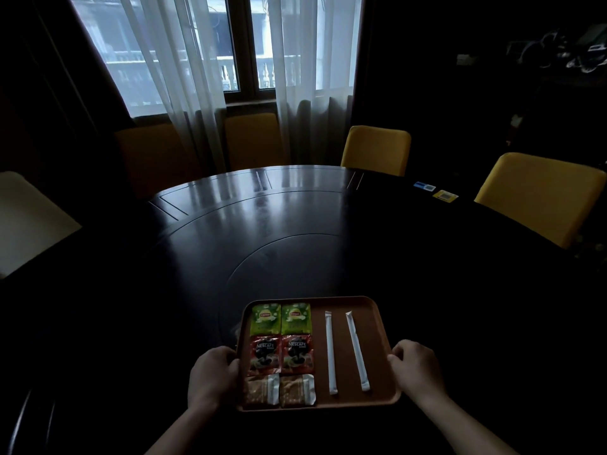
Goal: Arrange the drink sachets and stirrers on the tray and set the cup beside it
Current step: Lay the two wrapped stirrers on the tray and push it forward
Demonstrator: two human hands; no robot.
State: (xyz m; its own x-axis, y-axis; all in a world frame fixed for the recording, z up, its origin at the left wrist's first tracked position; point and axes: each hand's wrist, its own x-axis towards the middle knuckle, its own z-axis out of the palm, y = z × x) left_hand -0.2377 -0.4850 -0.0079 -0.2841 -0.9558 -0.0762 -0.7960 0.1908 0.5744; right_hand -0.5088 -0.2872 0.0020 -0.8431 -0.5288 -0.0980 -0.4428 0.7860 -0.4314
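A brown tray point(377, 343) lies on the dark round table near its front edge. On its left half sit two green tea sachets point(281, 318), two red coffee sachets point(281, 354) and two brown sugar packets point(281, 390), in neat rows. Two white wrapped stirrers point(331, 353) lie lengthwise on its right half. My left hand point(213, 376) grips the tray's left edge and my right hand point(415, 366) grips its right edge. No cup shows in view.
Yellow chairs point(376, 149) stand round the far and right sides of the table point(262, 224). A blue card point(424, 186) and a yellow card point(445, 195) lie at the table's far right. A curtained window is behind.
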